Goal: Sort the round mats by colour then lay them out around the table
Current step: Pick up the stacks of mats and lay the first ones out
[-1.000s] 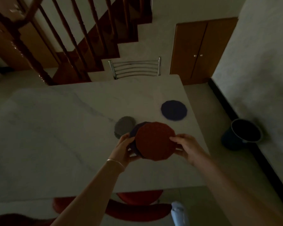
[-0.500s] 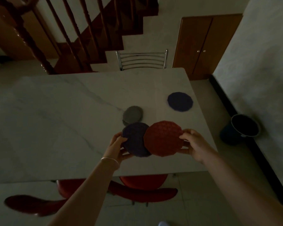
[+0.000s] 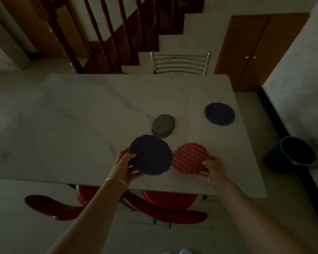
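The left hand (image 3: 124,166) is pinching the purple mat (image 3: 151,155). The right hand (image 3: 214,169) is pinching the red mat (image 3: 190,158) near the bench (image 3: 81,110) front edge. It should be going down flat, apart from other colours.

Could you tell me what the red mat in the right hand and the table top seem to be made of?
Red mat: probably crocheted or woven yarn, matte, judging by its bumpy, open-textured pattern.
Table top: looks like polished marble or a marble-look slab, pale with thin grey veins.

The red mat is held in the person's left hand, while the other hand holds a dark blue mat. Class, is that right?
No. The head view shows the red mat in the right hand; the left hand holds the dark blue mat.
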Motion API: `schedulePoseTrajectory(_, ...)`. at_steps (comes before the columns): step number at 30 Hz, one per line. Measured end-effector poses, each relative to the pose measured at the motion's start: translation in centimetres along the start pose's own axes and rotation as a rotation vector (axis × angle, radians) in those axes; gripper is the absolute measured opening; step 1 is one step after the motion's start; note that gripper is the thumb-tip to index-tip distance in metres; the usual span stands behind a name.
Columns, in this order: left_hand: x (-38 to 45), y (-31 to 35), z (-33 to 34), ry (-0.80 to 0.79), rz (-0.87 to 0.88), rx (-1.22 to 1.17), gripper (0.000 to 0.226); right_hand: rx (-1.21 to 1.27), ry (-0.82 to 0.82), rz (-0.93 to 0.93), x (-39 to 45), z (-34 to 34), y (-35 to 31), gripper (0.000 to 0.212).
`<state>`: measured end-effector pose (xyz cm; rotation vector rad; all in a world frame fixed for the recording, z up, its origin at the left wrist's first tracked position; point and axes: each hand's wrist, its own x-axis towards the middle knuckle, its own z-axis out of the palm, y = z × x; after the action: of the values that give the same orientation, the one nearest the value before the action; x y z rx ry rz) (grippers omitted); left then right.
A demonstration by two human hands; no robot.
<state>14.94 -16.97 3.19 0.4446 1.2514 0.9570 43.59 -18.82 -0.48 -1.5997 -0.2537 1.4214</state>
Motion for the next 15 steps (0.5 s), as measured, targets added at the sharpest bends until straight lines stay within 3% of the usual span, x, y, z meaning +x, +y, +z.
schedulePoseTrajectory(3,-0.1,-0.3,0.1,0.002,-0.006,-0.01,0.019,-0.096,0.025,-0.001,1.2,0.8,0.8,0.032)
schedulePoseTrajectory(8,-0.4,-0.8,0.6,0.007,-0.022,-0.004,0.021,-0.529,0.175,-0.162,1.9,0.3,1.3,0.034)
schedulePoseTrajectory(15,-0.3,-1.0,1.7,0.009,-0.019,-0.001,0.02,-1.158,0.099,-0.353,1.0,-0.7,2.8,0.052)
